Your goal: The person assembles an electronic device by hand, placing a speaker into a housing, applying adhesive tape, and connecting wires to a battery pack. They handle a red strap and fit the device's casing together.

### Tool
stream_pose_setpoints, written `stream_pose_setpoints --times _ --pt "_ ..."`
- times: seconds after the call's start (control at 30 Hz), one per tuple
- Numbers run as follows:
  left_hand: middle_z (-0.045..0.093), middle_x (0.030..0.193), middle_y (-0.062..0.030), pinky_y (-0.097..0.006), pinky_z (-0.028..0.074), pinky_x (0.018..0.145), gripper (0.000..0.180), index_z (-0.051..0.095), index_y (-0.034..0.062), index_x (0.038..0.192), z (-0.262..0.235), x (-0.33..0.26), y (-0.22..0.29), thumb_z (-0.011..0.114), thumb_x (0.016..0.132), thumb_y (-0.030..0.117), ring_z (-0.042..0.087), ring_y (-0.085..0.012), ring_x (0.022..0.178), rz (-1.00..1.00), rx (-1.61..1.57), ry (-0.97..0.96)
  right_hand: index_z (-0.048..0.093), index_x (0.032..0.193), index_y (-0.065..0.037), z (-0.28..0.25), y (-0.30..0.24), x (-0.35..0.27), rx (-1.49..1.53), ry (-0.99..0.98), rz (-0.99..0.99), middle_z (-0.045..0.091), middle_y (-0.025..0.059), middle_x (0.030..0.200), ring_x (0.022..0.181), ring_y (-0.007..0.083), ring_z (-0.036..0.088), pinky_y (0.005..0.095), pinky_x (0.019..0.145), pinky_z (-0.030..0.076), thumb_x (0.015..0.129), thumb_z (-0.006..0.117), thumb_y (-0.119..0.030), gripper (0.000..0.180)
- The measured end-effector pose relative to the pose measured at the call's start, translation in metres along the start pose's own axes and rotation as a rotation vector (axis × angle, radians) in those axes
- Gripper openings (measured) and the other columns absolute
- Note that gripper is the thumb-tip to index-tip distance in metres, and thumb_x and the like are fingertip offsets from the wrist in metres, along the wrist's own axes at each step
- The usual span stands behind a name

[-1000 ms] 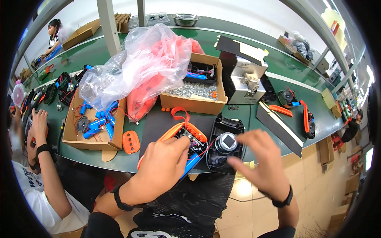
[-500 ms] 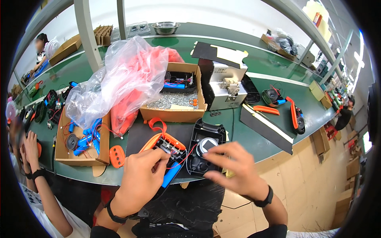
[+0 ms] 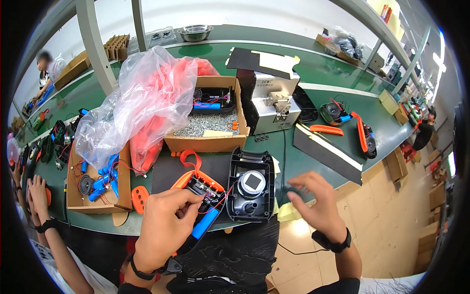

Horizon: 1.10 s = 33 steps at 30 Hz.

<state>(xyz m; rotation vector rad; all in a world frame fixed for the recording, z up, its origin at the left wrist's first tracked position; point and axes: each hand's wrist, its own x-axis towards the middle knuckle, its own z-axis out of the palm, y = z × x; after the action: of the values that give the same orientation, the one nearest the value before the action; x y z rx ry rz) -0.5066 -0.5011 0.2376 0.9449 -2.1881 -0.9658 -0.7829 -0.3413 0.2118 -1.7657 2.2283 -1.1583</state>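
My left hand (image 3: 169,228) is closed in a pinch over the near left part of an orange-rimmed housing (image 3: 215,185). What its fingertips hold is hidden. A circuit board (image 3: 204,190) lies in that housing, with a red strap (image 3: 191,159) at its far end and a blue battery cell (image 3: 204,223) at its near end. Thin wires run from the board to a round speaker (image 3: 252,183) with a white square on its back. The speaker sits in a black plastic shell (image 3: 267,169). To the right of this shell, my right hand (image 3: 318,203) hovers with fingers apart, holding nothing.
A carton (image 3: 125,188) with blue cells stands left; behind, another carton (image 3: 205,143) holds screws. Beyond the shell is a silver machine (image 3: 275,98). Orange-trimmed parts (image 3: 362,137) lie at the right. A co-worker's hands (image 3: 38,198) are at the far left.
My right hand has drawn back to the right from the speaker, which now shows fully. My left hand keeps its pinch at the orange-rimmed housing. The whole view has shifted slightly.
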Motion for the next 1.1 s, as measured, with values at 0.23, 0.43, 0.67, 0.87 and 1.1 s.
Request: stream_pose_setpoints --times 0.23,0.43,0.67,0.87,1.1 --pt "0.076 0.092 -0.0160 -0.040 0.058 0.075 0.014 0.076 0.0034 0.101 -0.003 -0.003 -0.023 0.075 0.087 0.005 0.075 -0.0305 0.084 0.113 0.001 0.005 0.067 0.082 0.001 0.034 0.020 -0.006 0.072 -0.125 0.226 0.063 0.0142 0.077 0.066 0.0282 0.062 0.0364 0.060 0.048 0.075 0.081 -0.014 0.022" --pt "0.072 0.092 -0.0176 -0.051 0.054 0.072 0.010 0.067 0.0018 0.097 0.012 0.000 -0.032 0.065 0.088 0.006 0.068 -0.0422 0.084 0.131 -0.043 0.067 0.073 0.099 -0.005 0.012 -0.023 0.020 -0.255 -0.419 0.380 0.069 0.0107 0.072 0.070 0.0270 0.068 0.0416 0.068 0.055 0.086 0.079 -0.028 0.026" --pt "0.068 0.082 -0.0247 -0.058 0.052 0.069 0.011 0.065 -0.0013 0.092 0.021 -0.004 -0.034 0.060 0.082 -0.001 0.066 -0.0475 0.078 0.179 -0.087 0.184 0.073 0.109 -0.007 0.027 -0.042 0.020 -0.681 -0.381 0.329 0.075 0.0208 0.096 0.091 0.0369 0.073 0.0487 0.083 0.056 0.086 0.078 -0.034 0.036" --pt "0.072 0.089 -0.0226 -0.048 0.057 0.074 0.016 0.075 0.0037 0.101 0.010 0.000 -0.031 0.071 0.087 0.008 0.072 -0.0409 0.082 0.131 0.050 0.119 0.065 0.069 0.002 0.047 -0.006 0.032 -0.492 -0.264 0.291 0.063 0.0257 0.067 0.072 0.0482 0.064 0.0579 0.065 0.048 0.069 0.069 -0.011 0.013" --pt "0.073 0.081 -0.0178 -0.034 0.054 0.063 0.011 0.074 -0.0026 0.094 0.002 0.003 -0.025 0.074 0.084 0.000 0.071 -0.0242 0.065 0.156 0.002 0.198 0.054 0.101 -0.003 0.051 -0.027 0.033 -0.332 -0.226 0.291 0.067 0.0150 0.074 0.072 0.0381 0.068 0.0470 0.067 0.052 0.069 0.077 -0.003 0.039"
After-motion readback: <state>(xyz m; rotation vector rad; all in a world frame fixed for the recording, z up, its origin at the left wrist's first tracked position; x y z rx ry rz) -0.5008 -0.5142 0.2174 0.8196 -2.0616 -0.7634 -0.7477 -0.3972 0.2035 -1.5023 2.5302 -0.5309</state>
